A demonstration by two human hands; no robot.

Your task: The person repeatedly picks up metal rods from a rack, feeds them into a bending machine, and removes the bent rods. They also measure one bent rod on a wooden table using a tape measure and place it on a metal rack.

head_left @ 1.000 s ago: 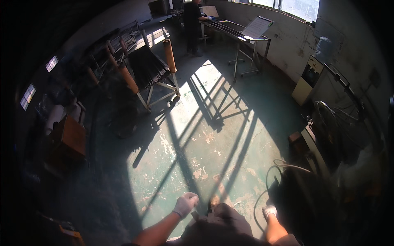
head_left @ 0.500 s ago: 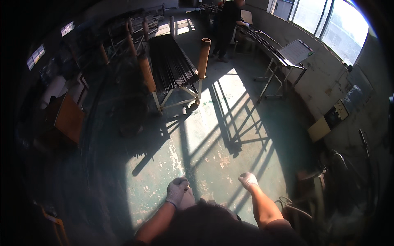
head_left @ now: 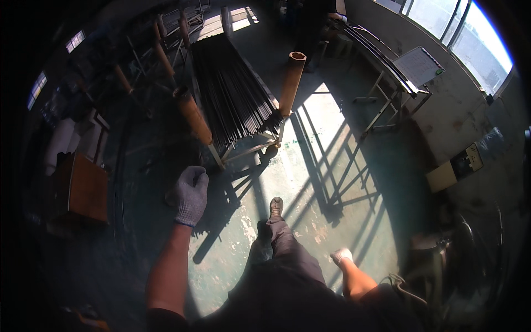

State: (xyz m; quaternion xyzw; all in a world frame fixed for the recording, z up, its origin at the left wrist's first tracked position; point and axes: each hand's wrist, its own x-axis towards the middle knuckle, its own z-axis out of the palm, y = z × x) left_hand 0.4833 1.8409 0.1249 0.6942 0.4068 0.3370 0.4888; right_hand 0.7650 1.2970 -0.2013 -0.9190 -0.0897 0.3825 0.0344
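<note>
My left hand [head_left: 191,195], in a pale knitted glove with a dark cuff edge, is raised in front of me. Its fingers are loosely curled, and nothing shows in them. Beyond it stands a metal rack with upright rusty tubes; the nearest rusty tube [head_left: 193,117] is closest to this hand. On the rack lies a bundle of long dark rods [head_left: 235,94], their uneven ends toward me. Low at my right side, my gloved right hand [head_left: 341,255] hangs over the sunlit floor. Its fingers look closed, with no object visible in them.
A worktable with long bars and a white sheet on a board [head_left: 418,65] stands by the windowed wall; another person is behind it. A brown cabinet [head_left: 83,187] is on the left. Dark equipment and a hose [head_left: 409,290] lie at the lower right.
My left hand has risen forward, away from my body. The rack appears closer, and my leg and shoe have come into view stepping forward. My right hand has dropped slightly.
</note>
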